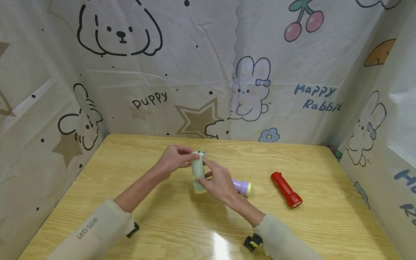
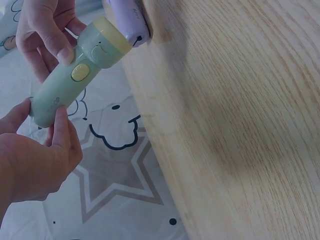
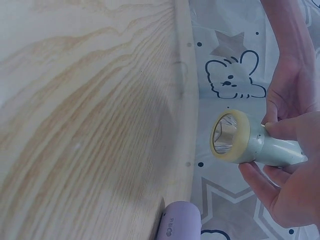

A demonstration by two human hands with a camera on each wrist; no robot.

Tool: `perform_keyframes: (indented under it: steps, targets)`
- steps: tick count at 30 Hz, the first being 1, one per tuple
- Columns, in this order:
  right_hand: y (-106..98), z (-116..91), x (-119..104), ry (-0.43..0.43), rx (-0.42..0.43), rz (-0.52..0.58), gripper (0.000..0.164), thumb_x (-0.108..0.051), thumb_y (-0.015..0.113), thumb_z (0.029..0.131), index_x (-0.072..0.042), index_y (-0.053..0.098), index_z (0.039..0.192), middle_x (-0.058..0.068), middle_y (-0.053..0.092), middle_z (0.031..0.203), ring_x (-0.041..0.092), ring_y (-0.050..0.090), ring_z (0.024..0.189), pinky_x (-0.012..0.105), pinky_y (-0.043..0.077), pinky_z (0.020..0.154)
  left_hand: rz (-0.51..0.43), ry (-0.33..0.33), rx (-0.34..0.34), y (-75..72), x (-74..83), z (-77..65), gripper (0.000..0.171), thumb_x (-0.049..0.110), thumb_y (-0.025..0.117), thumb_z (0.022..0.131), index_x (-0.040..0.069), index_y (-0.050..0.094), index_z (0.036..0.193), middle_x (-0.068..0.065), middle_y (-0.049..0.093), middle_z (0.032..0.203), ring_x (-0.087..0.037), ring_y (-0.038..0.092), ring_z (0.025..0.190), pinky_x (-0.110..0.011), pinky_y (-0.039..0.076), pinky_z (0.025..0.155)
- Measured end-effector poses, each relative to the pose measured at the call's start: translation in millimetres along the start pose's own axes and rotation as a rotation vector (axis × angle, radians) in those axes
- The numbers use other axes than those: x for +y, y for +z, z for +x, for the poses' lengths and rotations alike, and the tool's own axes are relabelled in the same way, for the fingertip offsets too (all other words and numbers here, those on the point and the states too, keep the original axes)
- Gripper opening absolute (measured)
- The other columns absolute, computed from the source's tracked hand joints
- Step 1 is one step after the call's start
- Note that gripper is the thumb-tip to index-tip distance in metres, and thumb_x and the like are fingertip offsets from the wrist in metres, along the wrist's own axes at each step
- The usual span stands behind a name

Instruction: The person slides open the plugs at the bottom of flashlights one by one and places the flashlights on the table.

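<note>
Both hands hold a pale green flashlight [image 1: 198,169] with a yellow lens rim, above the wooden table. Its lens end points down toward the table in the head view. My left hand [image 1: 175,160] pinches the tail end between thumb and fingers, as the left wrist view also shows. Nearer the lens head, my right hand [image 1: 221,181] grips the body with thumb and fingers. A yellow oval button [image 2: 80,72] shows on the flashlight's side. The clear round lens [image 3: 225,133] faces the table in the right wrist view.
A purple flashlight [image 1: 242,187] with a yellow rim lies on the table [image 1: 156,224], partly hidden behind the right hand. Farther right lies a red flashlight [image 1: 286,190]. A printed cloth [image 1: 195,72] hangs behind the table and along both sides.
</note>
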State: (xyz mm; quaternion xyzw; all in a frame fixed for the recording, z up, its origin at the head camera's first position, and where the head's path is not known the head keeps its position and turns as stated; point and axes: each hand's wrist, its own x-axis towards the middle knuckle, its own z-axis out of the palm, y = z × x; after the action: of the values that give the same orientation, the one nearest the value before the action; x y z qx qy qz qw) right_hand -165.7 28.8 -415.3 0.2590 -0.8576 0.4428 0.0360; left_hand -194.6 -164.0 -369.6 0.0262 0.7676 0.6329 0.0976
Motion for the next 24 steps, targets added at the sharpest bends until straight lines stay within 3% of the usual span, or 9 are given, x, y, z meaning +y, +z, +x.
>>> perform_keyframes:
  steps: [24]
  targets:
    - [3.2,1.1,3.8,0.103,-0.041,0.06,0.069,-0.006,0.077,0.087,-0.008,0.047,0.149,0.015,0.064,0.128,0.022,0.071,0.082,0.023,0.055,0.057,0.063,-0.044,0.037,5.3,-8.8,4.3,0.031,0.018,0.076,0.09,-0.007,0.07,0.108,-0.017,0.067,0.109,-0.026,0.067,0.098,-0.039,0.056,0.086]
